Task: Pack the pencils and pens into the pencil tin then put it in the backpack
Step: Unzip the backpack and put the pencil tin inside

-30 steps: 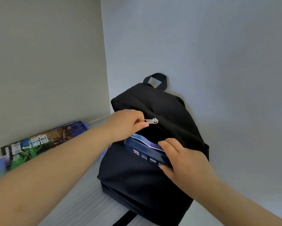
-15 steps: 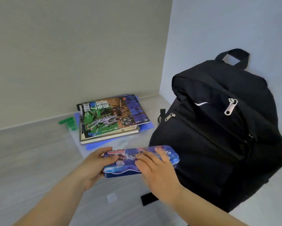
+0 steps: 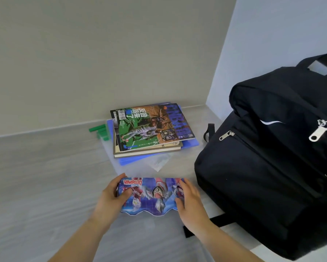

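The blue pencil tin [image 3: 151, 195] with cartoon print lies flat on the grey wooden tabletop [image 3: 45, 186], lid closed. My left hand [image 3: 111, 197] grips its left end and my right hand [image 3: 189, 201] grips its right end. A black backpack [image 3: 268, 167] stands upright to the right of the tin, against the wall, with its zippers drawn shut as far as I can see. No loose pens or pencils show.
A stack of magazines [image 3: 149, 127] on a blue folder [image 3: 189, 144] and a clear sleeve lies beyond the tin near the wall. Green blocks [image 3: 100, 131] lie at its left. Walls close the back and right sides.
One second ago the tin was at the backpack's open pocket with both hands there. Now it rests on the table left of the backpack, turned flat, one hand at each end.
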A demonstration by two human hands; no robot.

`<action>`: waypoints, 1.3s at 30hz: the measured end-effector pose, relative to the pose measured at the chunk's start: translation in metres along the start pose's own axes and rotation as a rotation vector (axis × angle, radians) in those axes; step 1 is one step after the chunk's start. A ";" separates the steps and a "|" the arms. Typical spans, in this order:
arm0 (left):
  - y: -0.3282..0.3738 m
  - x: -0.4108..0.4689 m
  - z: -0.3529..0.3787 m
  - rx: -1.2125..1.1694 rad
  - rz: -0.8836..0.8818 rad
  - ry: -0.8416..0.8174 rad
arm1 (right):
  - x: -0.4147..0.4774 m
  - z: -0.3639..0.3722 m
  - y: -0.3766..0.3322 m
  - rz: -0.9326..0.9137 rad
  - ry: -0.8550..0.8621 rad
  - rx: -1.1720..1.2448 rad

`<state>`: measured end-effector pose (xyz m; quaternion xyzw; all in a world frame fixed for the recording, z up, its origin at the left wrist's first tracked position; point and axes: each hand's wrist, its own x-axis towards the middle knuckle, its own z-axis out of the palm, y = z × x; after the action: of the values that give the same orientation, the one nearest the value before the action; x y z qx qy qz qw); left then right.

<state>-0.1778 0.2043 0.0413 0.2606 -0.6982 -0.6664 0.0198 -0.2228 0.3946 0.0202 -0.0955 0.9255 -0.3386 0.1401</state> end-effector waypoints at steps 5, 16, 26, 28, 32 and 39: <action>-0.010 0.006 0.010 0.118 -0.005 0.057 | -0.001 0.003 0.002 -0.008 -0.041 -0.073; 0.036 0.020 0.028 0.550 0.081 0.015 | -0.022 -0.124 0.012 -0.443 0.608 -0.203; 0.181 -0.037 0.234 0.514 0.595 -0.636 | -0.038 -0.252 0.040 -0.149 1.041 -0.280; 0.197 -0.047 0.261 0.515 0.614 -0.705 | -0.042 -0.259 0.045 -0.168 0.943 -0.212; 0.203 -0.050 0.289 0.433 0.567 -0.661 | -0.045 -0.269 0.054 -0.230 0.840 -0.268; 0.205 -0.043 0.285 0.526 0.598 -0.677 | -0.036 -0.277 0.059 -0.243 0.899 -0.609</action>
<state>-0.3164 0.4785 0.2168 -0.1840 -0.8532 -0.4808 -0.0839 -0.2837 0.6148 0.1914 -0.0838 0.9325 -0.0769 -0.3427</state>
